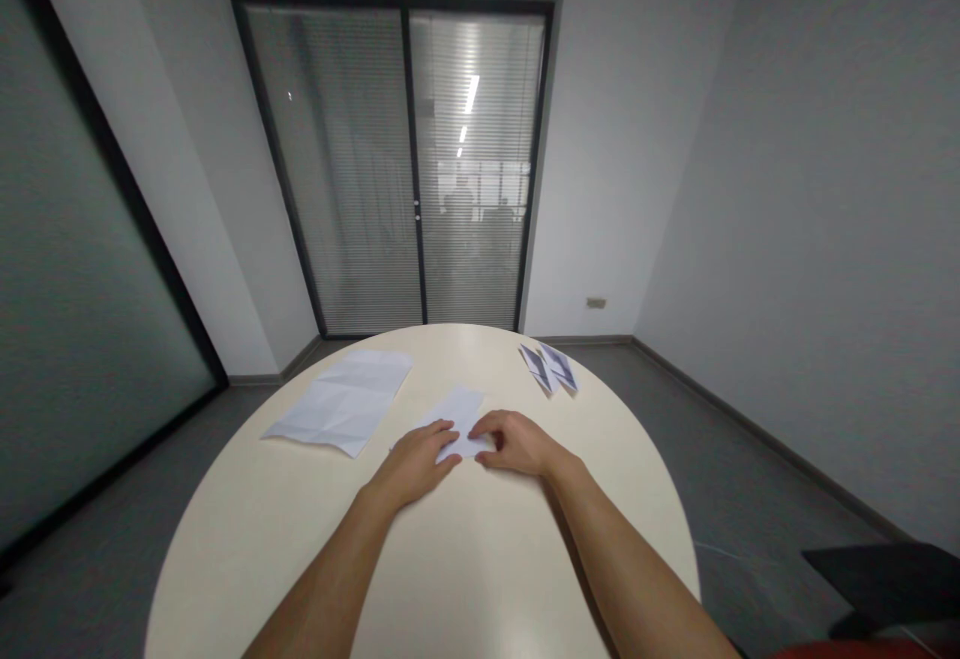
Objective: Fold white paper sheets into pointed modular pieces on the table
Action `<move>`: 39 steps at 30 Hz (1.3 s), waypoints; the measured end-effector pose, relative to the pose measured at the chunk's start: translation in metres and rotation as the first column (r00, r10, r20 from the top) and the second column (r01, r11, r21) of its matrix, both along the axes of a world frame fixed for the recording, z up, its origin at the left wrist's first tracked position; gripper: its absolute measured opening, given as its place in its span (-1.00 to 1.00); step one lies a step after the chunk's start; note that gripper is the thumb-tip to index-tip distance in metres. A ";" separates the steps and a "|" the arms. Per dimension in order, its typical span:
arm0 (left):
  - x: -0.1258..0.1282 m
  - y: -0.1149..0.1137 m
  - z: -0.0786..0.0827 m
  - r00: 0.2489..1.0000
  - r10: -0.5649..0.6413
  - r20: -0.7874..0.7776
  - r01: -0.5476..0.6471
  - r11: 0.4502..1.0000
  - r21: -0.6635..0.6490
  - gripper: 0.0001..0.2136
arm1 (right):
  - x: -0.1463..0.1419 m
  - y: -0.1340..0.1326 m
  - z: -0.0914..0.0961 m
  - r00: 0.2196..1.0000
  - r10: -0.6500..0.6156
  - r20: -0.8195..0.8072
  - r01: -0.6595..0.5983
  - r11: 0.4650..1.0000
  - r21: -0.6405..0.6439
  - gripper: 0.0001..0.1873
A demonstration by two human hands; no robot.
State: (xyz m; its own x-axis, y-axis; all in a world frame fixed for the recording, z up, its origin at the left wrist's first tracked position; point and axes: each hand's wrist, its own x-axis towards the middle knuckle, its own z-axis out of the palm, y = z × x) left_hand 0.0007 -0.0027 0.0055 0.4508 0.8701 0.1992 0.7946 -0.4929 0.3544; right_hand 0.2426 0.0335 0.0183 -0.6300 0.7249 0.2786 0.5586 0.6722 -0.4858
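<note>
A white sheet of paper [459, 407], smaller than the one to its left and seemingly folded, lies on the table in front of me. My left hand [420, 461] rests over its left and near part, fingers stretched out and thumb apart. At the sheet's right edge, my right hand [516, 442] has its fingers curled, with thumb and forefinger closing on the paper. Both palms face down, and they hide part of the sheet's near side.
The round cream table [465, 559] bears a large creased white sheet [341, 401] at the left and folded paper pieces with dark print [550, 369] at the far right. Beyond stand glass doors with blinds [409, 169]. A dark flat object [885, 579] is at lower right.
</note>
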 end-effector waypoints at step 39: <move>0.005 -0.001 0.000 0.986 -0.052 0.158 0.048 0.998 0.028 -0.76 | -0.009 -0.010 0.016 0.980 -0.094 0.176 0.073 0.990 0.118 -0.77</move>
State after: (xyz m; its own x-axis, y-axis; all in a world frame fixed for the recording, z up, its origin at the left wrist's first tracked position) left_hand 0.0060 -0.0039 0.0056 0.4543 0.8414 0.2926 0.7037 -0.5404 0.4613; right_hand 0.2332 0.0230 0.0346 -0.6158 0.7483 0.2466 0.6869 0.6632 -0.2973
